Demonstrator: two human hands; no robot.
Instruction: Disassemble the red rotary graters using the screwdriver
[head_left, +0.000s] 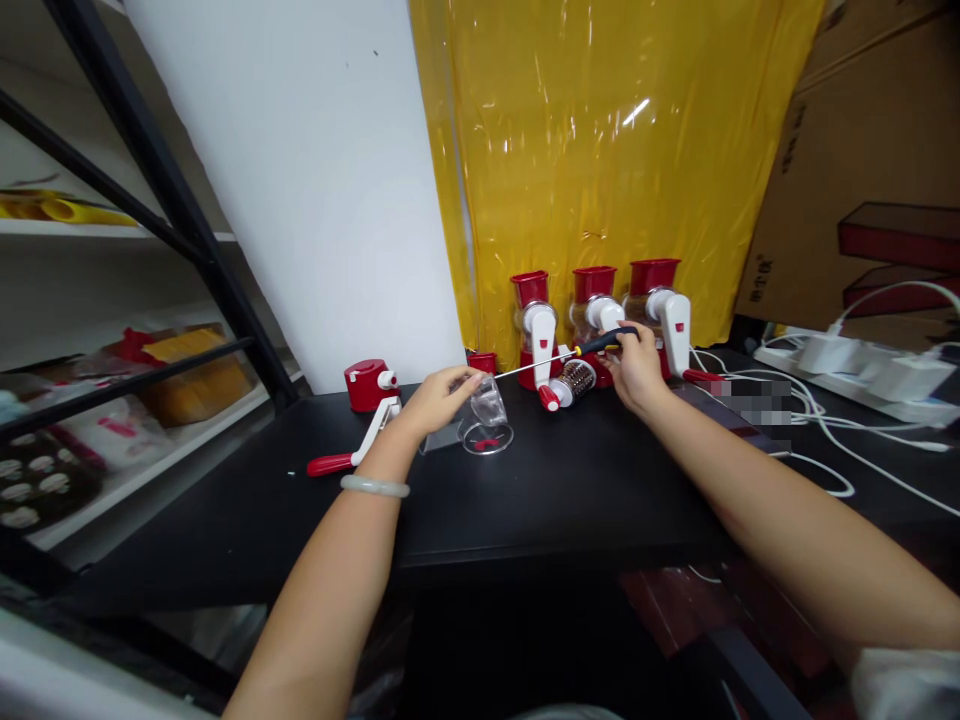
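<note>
My left hand (pixel 444 402), with a pale bangle on its wrist, is closed on a clear plastic housing (pixel 489 402) just above the table. My right hand (pixel 637 368) grips a screwdriver (pixel 600 342) by its dark handle with yellow at the collar. The screwdriver's long metal shaft points left, its tip close to the left fingers; I cannot tell if it touches the housing. A round clear rim with a red piece (pixel 487 443) inside lies below the left hand. Near the right hand, a metal grater drum (pixel 574 382) rests on its side.
Several red and white rotary graters (pixel 534 320) stand along the yellow curtain (pixel 600 150). At left on the black table (pixel 525 510) are a red hopper part (pixel 367 385) and a white crank with red handle (pixel 367 440). White cables and a power strip (pixel 862 375) lie at right.
</note>
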